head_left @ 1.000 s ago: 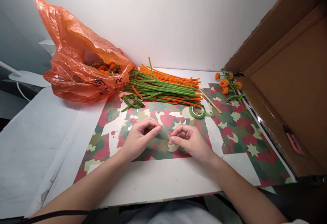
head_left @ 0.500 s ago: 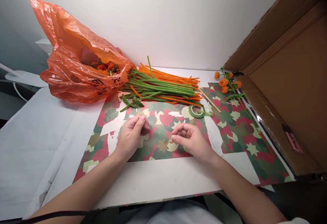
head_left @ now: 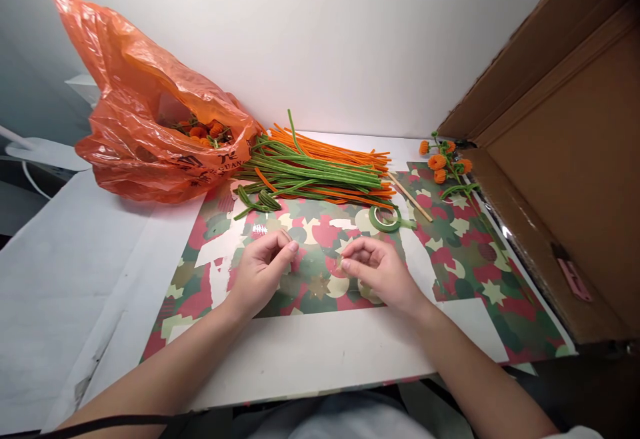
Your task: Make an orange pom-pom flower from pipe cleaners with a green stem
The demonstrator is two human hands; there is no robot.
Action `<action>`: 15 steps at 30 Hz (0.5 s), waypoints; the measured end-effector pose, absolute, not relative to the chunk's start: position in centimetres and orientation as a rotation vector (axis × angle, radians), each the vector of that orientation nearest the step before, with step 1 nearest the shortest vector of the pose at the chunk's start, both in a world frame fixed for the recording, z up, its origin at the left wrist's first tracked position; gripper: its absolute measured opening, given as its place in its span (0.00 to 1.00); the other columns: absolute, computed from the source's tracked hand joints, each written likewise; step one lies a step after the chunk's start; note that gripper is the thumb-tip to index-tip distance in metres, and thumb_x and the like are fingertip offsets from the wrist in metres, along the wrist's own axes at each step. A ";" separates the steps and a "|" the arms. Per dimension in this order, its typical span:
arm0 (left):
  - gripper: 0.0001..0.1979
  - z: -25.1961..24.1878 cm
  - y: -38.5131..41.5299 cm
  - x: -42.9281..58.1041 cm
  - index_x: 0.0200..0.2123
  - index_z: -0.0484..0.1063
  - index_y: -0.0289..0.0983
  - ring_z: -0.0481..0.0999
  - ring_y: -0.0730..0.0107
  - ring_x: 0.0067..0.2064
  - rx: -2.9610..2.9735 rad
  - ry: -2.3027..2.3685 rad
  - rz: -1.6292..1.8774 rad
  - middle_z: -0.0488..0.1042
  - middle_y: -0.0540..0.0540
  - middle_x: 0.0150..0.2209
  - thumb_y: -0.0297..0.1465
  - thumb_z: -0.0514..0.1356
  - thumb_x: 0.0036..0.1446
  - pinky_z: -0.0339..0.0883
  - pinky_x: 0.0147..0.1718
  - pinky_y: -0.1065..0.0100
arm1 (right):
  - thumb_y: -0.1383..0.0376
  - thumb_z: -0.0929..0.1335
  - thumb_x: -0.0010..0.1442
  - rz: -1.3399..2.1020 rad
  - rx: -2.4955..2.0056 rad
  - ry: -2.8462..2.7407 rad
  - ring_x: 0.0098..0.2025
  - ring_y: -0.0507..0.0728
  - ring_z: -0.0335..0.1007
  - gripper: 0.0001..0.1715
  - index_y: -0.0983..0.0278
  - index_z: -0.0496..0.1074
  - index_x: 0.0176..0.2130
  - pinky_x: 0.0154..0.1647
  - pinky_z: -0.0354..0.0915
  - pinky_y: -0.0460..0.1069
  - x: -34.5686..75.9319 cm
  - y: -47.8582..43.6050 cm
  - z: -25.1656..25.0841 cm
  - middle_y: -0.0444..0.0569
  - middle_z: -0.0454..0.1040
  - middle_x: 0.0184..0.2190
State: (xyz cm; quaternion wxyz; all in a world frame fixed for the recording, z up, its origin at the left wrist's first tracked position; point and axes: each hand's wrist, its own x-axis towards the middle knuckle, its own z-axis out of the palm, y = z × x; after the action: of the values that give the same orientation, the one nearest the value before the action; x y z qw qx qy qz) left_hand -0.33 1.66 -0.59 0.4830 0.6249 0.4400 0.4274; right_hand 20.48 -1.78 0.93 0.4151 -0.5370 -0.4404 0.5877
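My left hand (head_left: 266, 267) is closed over the camouflage-patterned sheet (head_left: 310, 292), its thumb against the curled fingers; whatever it may hold is hidden or too small to name. To its right, my right hand (head_left: 374, 267) pinches thumb and fingertips around something tiny that I cannot make out. The two hands are apart. Beyond them lie green and orange fuzzy stems (head_left: 325, 171) in a pile. Several curled green pieces (head_left: 257, 202) rest at its left end. A roll of green tape (head_left: 385, 219) lies just past my right hand.
An orange plastic bag (head_left: 165, 125) with orange flowers inside stands at the back left. A thin wooden stick (head_left: 410, 197) and a sprig of orange flowers (head_left: 445, 162) lie at right. A cardboard box (head_left: 565, 125) holding a pink cutter (head_left: 575, 279) borders the right side.
Both hands have shifted slightly right. My left thumb has moved outward and lower along the curled fingers. The objects on the table have not moved.
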 end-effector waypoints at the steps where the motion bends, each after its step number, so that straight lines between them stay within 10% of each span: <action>1: 0.15 -0.6 1.6 -0.3 0.20 0.62 0.38 0.63 0.75 0.24 1.526 1.082 1.038 0.64 0.52 0.21 0.32 0.55 0.59 0.59 0.24 0.71 | 0.58 0.73 0.49 1.371 -1.408 -1.102 0.29 0.54 0.75 0.12 0.63 0.74 0.32 0.30 0.70 0.48 21.2 -1.5 1.1 0.46 0.78 0.27; 11: 0.06 -0.7 3.8 -2.1 0.28 0.68 0.38 0.70 0.62 0.35 2.171 1.516 0.930 0.72 0.46 0.31 0.31 0.56 0.57 0.63 0.37 0.62 | 0.67 0.66 0.48 0.046 -2.211 -1.023 0.25 0.58 0.64 0.11 0.63 0.77 0.31 0.32 0.61 0.55 33.2 -0.4 0.9 0.47 0.70 0.20; 15: 0.10 -0.8 6.0 -4.1 0.41 0.73 0.37 0.68 0.52 0.46 2.317 1.917 0.927 0.72 0.40 0.44 0.31 0.57 0.56 0.62 0.45 0.55 | 0.64 0.67 0.49 -0.250 -2.186 -1.118 0.41 0.66 0.65 0.08 0.62 0.77 0.27 0.42 0.60 0.60 32.7 -0.4 0.6 0.54 0.74 0.35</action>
State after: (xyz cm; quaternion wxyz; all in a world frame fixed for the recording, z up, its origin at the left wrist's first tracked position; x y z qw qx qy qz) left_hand -4.14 5.96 -0.83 -0.0025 0.7362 0.6093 0.2945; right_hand 32.74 -0.41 0.58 0.3304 -0.8360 -0.4274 -0.0957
